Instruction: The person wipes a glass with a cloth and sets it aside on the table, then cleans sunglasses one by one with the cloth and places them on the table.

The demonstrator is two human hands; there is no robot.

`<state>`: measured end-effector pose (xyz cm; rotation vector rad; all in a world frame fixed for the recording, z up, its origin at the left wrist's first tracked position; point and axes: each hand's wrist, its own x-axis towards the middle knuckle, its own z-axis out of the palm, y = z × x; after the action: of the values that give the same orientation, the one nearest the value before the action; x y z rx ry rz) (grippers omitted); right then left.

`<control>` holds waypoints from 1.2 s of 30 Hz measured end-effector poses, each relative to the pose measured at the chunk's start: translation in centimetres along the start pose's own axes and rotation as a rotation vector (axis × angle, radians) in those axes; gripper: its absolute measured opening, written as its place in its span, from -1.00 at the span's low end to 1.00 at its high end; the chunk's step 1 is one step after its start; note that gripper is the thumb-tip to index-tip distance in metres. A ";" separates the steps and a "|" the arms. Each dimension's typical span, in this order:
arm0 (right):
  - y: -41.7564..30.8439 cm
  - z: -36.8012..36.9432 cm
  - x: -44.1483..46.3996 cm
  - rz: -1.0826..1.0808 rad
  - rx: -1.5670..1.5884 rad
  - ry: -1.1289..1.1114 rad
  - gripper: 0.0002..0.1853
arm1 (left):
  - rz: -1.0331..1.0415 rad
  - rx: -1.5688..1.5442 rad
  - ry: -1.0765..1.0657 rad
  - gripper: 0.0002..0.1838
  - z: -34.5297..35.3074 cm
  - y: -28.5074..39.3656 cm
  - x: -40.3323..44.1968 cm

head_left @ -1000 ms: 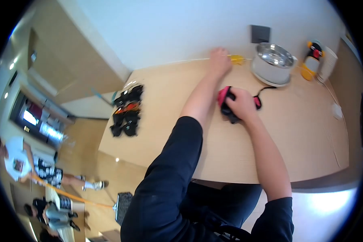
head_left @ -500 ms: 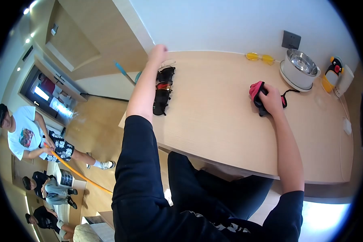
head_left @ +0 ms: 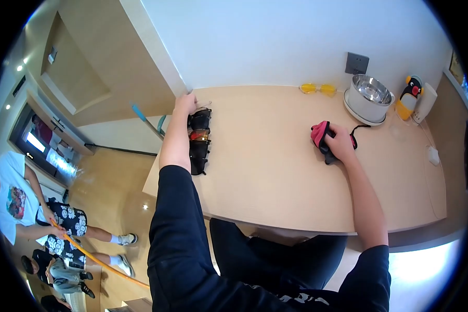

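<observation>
My left hand (head_left: 185,103) is at the back left corner of the table, its fingers curled. Right beside those fingers lies a pair of thin-rimmed clear glasses (head_left: 205,105); whether they are gripped is hidden. Below these, in a column near the left edge, are dark sunglasses (head_left: 200,120), a pair with reddish-orange lenses (head_left: 198,135) and more black sunglasses (head_left: 198,157). My forearm runs along their left side. On the right half of the table, my right hand (head_left: 340,144) is closed round a soft pink-and-black pouch-like item (head_left: 320,134) with a black cord.
Yellow-lensed glasses (head_left: 317,89) lie by the wall. At the back right stand a white pot with steel lining (head_left: 370,99), a penguin figure (head_left: 410,96) and a white cylinder (head_left: 425,104). On the left, a person (head_left: 23,197) holds an orange pole (head_left: 96,260); others sit behind.
The view has shifted, so the table sits lower in it. My left hand has come down slightly at the back left corner. My right hand keeps hold of the pink-and-black item.
</observation>
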<state>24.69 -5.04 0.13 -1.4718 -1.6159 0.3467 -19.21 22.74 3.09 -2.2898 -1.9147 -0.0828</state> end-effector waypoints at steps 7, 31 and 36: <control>-0.4 -0.2 0.0 -0.004 0.043 -0.006 -0.75 | -0.034 -0.376 0.210 -0.85 -2.3 0.3 1.2; -6.3 0.9 -3.0 0.166 1.110 0.117 -0.75 | 0.514 -1.475 0.033 -0.88 -2.0 27.6 -17.4; -6.1 1.6 -3.6 0.203 0.829 -0.056 -0.76 | 0.613 -1.153 0.077 -0.82 -2.7 28.1 -20.4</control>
<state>19.09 -9.29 2.12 -0.9712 -1.1317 1.0373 4.87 -2.30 0.50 -3.3140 -1.0850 -1.4777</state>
